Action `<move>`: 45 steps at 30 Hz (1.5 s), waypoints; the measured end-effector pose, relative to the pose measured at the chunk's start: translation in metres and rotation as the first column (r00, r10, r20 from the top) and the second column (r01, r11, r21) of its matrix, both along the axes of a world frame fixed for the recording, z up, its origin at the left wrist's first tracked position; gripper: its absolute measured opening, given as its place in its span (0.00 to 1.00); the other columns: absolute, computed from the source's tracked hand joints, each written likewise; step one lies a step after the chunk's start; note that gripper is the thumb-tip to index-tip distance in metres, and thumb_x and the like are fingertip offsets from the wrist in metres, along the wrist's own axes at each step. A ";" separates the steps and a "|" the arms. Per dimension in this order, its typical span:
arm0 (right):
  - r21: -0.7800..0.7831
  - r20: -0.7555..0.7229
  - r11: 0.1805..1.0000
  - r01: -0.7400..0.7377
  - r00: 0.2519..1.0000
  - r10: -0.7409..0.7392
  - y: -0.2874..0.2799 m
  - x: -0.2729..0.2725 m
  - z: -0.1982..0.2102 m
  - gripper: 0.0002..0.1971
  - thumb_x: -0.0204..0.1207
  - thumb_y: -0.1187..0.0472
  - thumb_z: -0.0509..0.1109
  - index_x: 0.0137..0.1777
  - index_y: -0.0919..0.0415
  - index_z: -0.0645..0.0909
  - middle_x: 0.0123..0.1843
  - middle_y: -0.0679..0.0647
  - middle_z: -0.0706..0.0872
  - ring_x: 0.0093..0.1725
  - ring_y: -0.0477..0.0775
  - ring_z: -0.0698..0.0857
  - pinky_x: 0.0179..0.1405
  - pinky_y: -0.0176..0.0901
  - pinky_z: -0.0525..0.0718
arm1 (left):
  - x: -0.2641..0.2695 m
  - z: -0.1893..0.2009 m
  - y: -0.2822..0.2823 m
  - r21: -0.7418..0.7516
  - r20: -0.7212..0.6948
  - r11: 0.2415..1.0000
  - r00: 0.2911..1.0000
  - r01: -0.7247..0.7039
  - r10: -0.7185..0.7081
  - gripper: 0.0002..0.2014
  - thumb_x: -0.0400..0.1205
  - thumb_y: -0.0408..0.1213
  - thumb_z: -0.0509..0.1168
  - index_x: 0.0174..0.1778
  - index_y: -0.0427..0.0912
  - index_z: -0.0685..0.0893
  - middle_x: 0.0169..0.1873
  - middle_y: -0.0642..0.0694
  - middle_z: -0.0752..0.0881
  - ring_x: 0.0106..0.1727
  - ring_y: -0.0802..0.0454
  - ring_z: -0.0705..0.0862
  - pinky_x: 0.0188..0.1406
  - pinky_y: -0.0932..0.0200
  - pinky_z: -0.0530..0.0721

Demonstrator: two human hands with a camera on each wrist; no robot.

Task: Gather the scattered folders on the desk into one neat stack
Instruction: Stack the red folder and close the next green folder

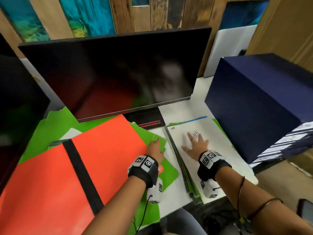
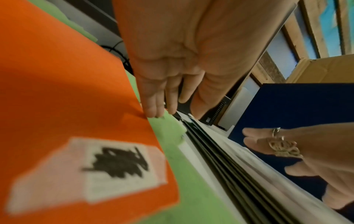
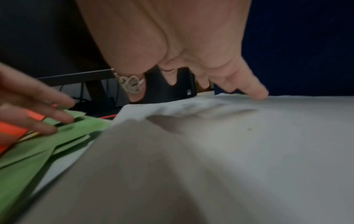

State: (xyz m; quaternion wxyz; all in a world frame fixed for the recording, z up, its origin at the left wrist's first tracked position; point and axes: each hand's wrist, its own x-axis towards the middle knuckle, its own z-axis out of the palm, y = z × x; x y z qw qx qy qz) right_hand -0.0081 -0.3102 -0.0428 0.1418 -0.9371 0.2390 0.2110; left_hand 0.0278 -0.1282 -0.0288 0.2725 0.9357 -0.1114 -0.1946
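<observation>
Right hand [image 1: 196, 144] lies flat, fingers spread, palm down on the white top sheet [image 1: 199, 150] of the folder stack [image 1: 186, 173], marked "HR". Stack sits on the white desk [image 1: 171, 114], right of centre, just left of the dark blue box [image 1: 257, 102]; green and blue edges show beneath the sheet, left edges fanned a bit.

Left hand [image 1: 155, 150] is on the loose pile left of the stack, fingers extended and close together, tips at the right edge of the orange folder [image 1: 67, 167] where it overlaps a green folder [image 1: 167, 170]. Left wrist view is blurred, so cannot tell if it pinches the edge or only presses on it.

Orange folder is big, tilted, with a black elastic band [image 1: 81, 173] across it, lying over several green folders [image 1: 55, 122] spread left and far, toward the monitor [image 1: 110, 72]. Narrow strip of desk between the green folder and the stack. Orange folder carries a white label with black scribble [image 2: 118, 165].
</observation>
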 end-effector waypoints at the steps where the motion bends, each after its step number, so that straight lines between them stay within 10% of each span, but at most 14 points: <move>1: -0.013 -0.063 0.999 -0.048 0.997 0.047 0.005 -0.001 -0.005 0.40 0.73 0.29 0.52 0.81 0.38 0.39 0.85 0.57 0.43 0.82 0.70 0.44 0.75 0.76 0.55 | 0.002 0.001 0.008 0.016 0.037 1.000 0.999 -0.016 0.015 0.30 0.81 0.28 0.61 0.80 0.39 0.61 0.75 0.36 0.69 0.77 0.43 0.68 0.75 0.60 0.63; 6: -0.066 0.136 0.994 -0.089 0.986 0.097 0.038 0.001 0.003 0.37 0.76 0.43 0.65 0.81 0.53 0.56 0.84 0.59 0.50 0.83 0.64 0.51 0.78 0.61 0.59 | 0.010 0.006 0.075 0.207 0.158 0.946 0.962 -0.251 0.222 0.31 0.77 0.26 0.61 0.76 0.52 0.69 0.77 0.41 0.65 0.78 0.40 0.62 0.78 0.54 0.61; 9: 0.113 0.347 0.944 -0.311 0.902 0.256 0.071 0.017 0.004 0.24 0.79 0.55 0.65 0.74 0.59 0.72 0.75 0.60 0.73 0.75 0.55 0.71 0.74 0.40 0.67 | 0.005 0.009 0.119 0.360 0.128 0.794 0.869 -0.490 0.478 0.35 0.76 0.29 0.64 0.77 0.57 0.63 0.82 0.39 0.50 0.82 0.33 0.46 0.80 0.37 0.52; 12: 0.202 0.316 0.902 -0.382 0.897 0.309 0.109 0.027 0.005 0.23 0.80 0.56 0.63 0.74 0.61 0.72 0.74 0.59 0.75 0.75 0.55 0.72 0.74 0.40 0.67 | -0.001 0.007 0.149 0.410 0.064 0.673 0.756 -0.615 0.651 0.42 0.73 0.44 0.72 0.79 0.53 0.55 0.82 0.37 0.43 0.82 0.30 0.40 0.78 0.31 0.52; 17: 0.264 0.139 0.942 -0.208 0.974 0.176 0.133 0.042 0.003 0.34 0.78 0.43 0.63 0.78 0.63 0.64 0.75 0.63 0.71 0.76 0.62 0.68 0.75 0.50 0.68 | -0.019 -0.003 0.166 0.378 0.067 0.722 0.794 -0.580 0.604 0.47 0.74 0.61 0.64 0.82 0.47 0.46 0.83 0.42 0.44 0.81 0.30 0.47 0.76 0.33 0.60; 23: 0.446 0.213 0.895 -0.022 0.974 -0.083 0.134 0.049 0.015 0.17 0.76 0.58 0.69 0.61 0.60 0.68 0.65 0.63 0.81 0.63 0.62 0.82 0.59 0.47 0.78 | -0.027 0.005 0.160 0.353 0.052 0.805 0.869 -0.477 0.492 0.42 0.76 0.66 0.55 0.82 0.50 0.50 0.83 0.47 0.50 0.79 0.34 0.55 0.76 0.40 0.63; 29: 0.485 0.320 0.872 -0.065 0.941 -0.108 0.115 0.041 0.047 0.19 0.78 0.61 0.67 0.68 0.62 0.73 0.61 0.62 0.84 0.60 0.61 0.83 0.56 0.42 0.77 | -0.019 0.005 0.160 0.284 -0.017 0.857 0.891 -0.430 0.453 0.41 0.75 0.72 0.45 0.82 0.55 0.49 0.83 0.44 0.50 0.81 0.34 0.53 0.79 0.41 0.56; 32: 0.684 0.323 0.720 -0.115 0.933 -0.158 0.103 0.038 0.064 0.18 0.79 0.58 0.66 0.68 0.62 0.76 0.54 0.62 0.88 0.50 0.58 0.86 0.59 0.48 0.83 | -0.008 0.002 0.149 0.211 -0.080 0.874 0.883 -0.438 0.462 0.45 0.69 0.77 0.39 0.81 0.58 0.51 0.83 0.41 0.50 0.83 0.37 0.49 0.81 0.40 0.50; 37: 0.969 0.179 0.207 -0.132 0.957 -0.228 0.087 0.007 0.098 0.19 0.81 0.71 0.60 0.71 0.61 0.70 0.44 0.53 0.89 0.39 0.46 0.88 0.43 0.37 0.88 | -0.011 0.007 0.120 0.230 -0.092 0.904 0.916 -0.361 0.390 0.42 0.75 0.73 0.46 0.82 0.58 0.46 0.83 0.41 0.45 0.82 0.31 0.48 0.82 0.42 0.49; 39: 0.982 0.185 0.076 -0.173 0.956 -0.225 0.084 -0.002 0.108 0.23 0.79 0.59 0.64 0.73 0.59 0.70 0.49 0.52 0.90 0.43 0.46 0.88 0.44 0.35 0.88 | -0.007 0.004 0.109 0.199 -0.111 0.922 0.927 -0.331 0.357 0.41 0.75 0.72 0.44 0.82 0.57 0.43 0.83 0.40 0.47 0.83 0.34 0.47 0.82 0.43 0.48; 42: 0.980 0.199 0.012 -0.200 0.963 -0.183 0.090 -0.008 0.116 0.39 0.65 0.36 0.68 0.73 0.58 0.73 0.60 0.51 0.88 0.54 0.47 0.88 0.52 0.39 0.85 | -0.002 0.007 0.093 0.047 -0.141 0.950 0.940 -0.308 0.312 0.40 0.79 0.68 0.46 0.82 0.52 0.45 0.82 0.39 0.53 0.84 0.41 0.51 0.83 0.46 0.48; 45: 0.964 0.267 0.059 -0.261 0.947 -0.180 0.104 -0.010 0.118 0.40 0.59 0.35 0.75 0.69 0.55 0.78 0.67 0.54 0.84 0.60 0.49 0.85 0.57 0.41 0.82 | -0.003 0.019 0.086 -0.382 -0.306 0.850 0.917 -0.364 0.255 0.32 0.84 0.55 0.53 0.82 0.48 0.54 0.78 0.40 0.67 0.71 0.43 0.75 0.69 0.48 0.75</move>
